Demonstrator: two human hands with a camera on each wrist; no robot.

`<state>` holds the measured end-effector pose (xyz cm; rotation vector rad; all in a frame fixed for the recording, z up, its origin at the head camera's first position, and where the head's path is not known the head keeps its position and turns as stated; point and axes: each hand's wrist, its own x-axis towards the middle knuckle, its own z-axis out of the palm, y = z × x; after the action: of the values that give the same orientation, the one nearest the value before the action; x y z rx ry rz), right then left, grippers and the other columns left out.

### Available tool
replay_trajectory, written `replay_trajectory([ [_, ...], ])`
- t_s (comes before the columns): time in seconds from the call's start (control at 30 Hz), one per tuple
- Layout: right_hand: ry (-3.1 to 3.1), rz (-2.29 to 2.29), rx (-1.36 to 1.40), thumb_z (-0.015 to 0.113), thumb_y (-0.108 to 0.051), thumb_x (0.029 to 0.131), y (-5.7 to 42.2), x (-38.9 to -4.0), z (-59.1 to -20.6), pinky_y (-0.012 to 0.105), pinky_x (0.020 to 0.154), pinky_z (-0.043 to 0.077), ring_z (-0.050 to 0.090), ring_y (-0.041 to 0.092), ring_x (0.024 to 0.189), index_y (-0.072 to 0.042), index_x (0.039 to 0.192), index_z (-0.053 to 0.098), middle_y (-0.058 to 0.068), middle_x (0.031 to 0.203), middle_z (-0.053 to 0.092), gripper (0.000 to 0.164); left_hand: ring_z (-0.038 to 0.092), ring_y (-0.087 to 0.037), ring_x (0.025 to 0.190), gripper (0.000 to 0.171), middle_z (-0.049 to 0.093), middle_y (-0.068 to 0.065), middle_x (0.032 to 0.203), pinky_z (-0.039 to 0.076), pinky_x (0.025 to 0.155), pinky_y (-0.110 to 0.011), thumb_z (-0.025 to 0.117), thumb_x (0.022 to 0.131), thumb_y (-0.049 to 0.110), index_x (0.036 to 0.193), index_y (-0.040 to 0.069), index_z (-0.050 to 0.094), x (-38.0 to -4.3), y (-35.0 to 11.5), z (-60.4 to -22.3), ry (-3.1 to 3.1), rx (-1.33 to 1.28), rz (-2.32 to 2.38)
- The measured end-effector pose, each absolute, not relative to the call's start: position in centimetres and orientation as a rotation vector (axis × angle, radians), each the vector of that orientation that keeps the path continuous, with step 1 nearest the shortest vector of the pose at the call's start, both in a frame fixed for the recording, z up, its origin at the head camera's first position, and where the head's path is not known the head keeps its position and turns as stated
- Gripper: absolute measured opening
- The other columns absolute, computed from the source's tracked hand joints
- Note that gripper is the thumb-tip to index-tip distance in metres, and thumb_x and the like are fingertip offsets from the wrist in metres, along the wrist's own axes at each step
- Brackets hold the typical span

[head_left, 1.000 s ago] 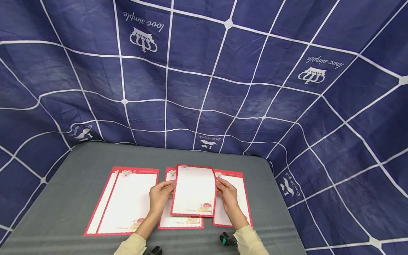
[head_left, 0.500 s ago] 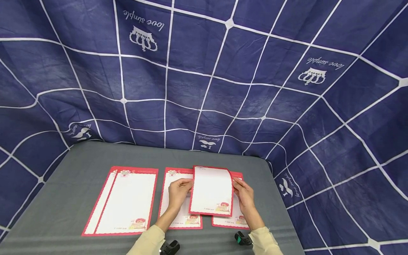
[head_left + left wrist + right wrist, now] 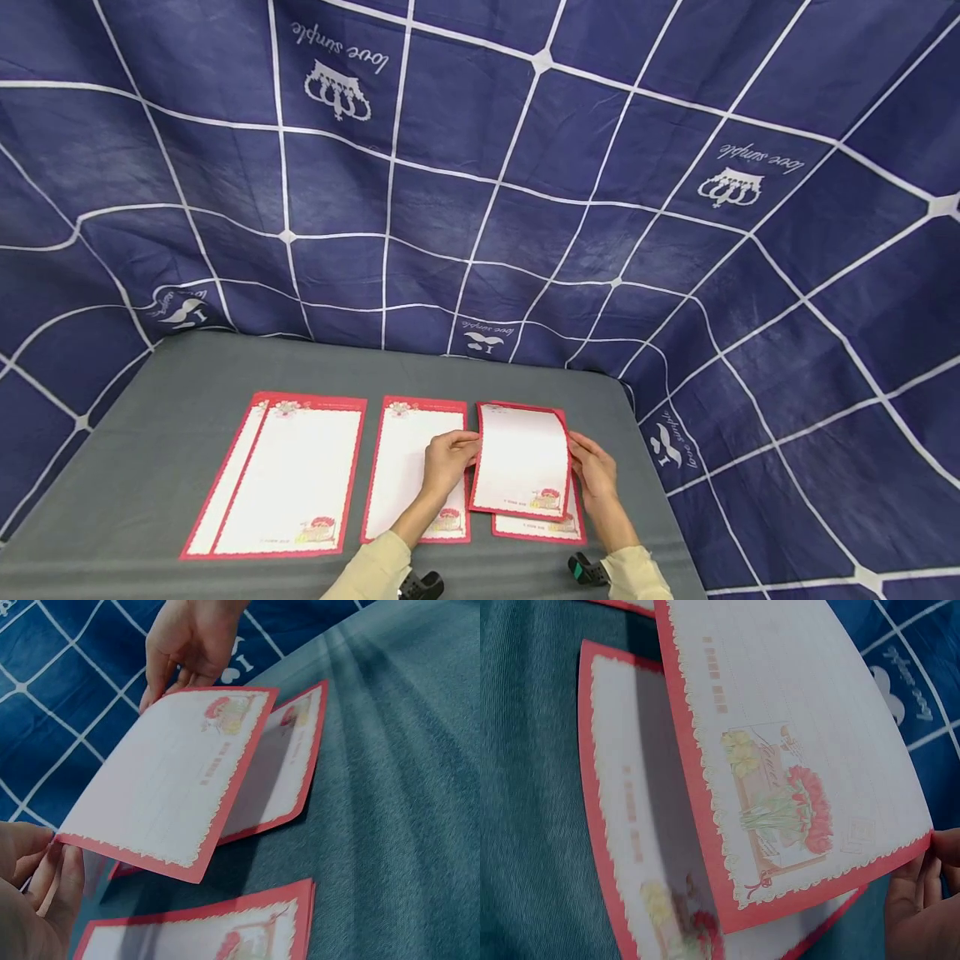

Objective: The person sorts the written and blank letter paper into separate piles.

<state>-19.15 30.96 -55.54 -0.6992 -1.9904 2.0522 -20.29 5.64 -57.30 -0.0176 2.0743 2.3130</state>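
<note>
Between both hands is a red-bordered sheet of letter paper, lifted and slightly bowed, with a flower picture in one corner. My left hand pinches its left edge. On the opposite edge, my right hand grips it between thumb and fingers. Beneath it lies a matching sheet, mostly covered in the head view; the right wrist view shows the lower sheet with a gap under the held one. Left of these, another sheet lies flat, partly behind my left forearm.
Two overlapping sheets of the same design lie at the left of the grey cloth-covered table. Blue curtains with white grid lines rise behind and to the right. Black wrist devices sit by both sleeves.
Both hands have carried the held sheet to the right, from over the middle sheet to over the right-hand one. The sheets on the table stay in place.
</note>
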Motion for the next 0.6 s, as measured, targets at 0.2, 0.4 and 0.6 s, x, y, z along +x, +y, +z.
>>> replay_trajectory([
  [0.2, -2.025, 2.031, -0.692, 0.065, -0.004, 0.095, 32.0, -18.9, -55.8, 0.02, 0.071, 0.052, 0.063, 0.008, 0.082, 0.014, 0.13, 0.056, 0.005, 0.102, 0.07, 0.04, 0.072, -0.024, 0.08, 0.017, 0.074, -0.017, 0.09, 0.057, 0.066, -0.024, 0.07, 0.089, 0.001, 0.103, -0.009, 0.072, -20.2, 6.4, -57.5, 2.09, 0.052, 2.282],
  [0.4, -2.041, 2.0, -0.716, 0.062, -0.002, 0.096, 33.3, -18.8, -56.4, 0.018, 0.07, 0.052, 0.064, 0.005, 0.082, 0.015, 0.13, 0.055, 0.005, 0.103, 0.07, 0.039, 0.072, -0.026, 0.078, 0.021, 0.074, -0.015, 0.089, 0.055, 0.064, -0.021, 0.07, 0.088, 0.004, 0.104, -0.009, 0.072, -20.2, 7.3, -57.8, 2.163, 0.144, 2.187],
  [0.6, -2.06, 1.968, -0.745, 0.061, 0.002, 0.095, 34.0, -19.0, -57.4, 0.02, 0.068, 0.053, 0.064, 0.008, 0.079, 0.016, 0.127, 0.057, 0.008, 0.101, 0.071, 0.036, 0.071, -0.024, 0.076, 0.025, 0.072, -0.014, 0.088, 0.054, 0.062, -0.022, 0.071, 0.088, 0.007, 0.106, -0.011, 0.07, -20.1, 8.0, -58.3, 2.227, 0.168, 2.076],
])
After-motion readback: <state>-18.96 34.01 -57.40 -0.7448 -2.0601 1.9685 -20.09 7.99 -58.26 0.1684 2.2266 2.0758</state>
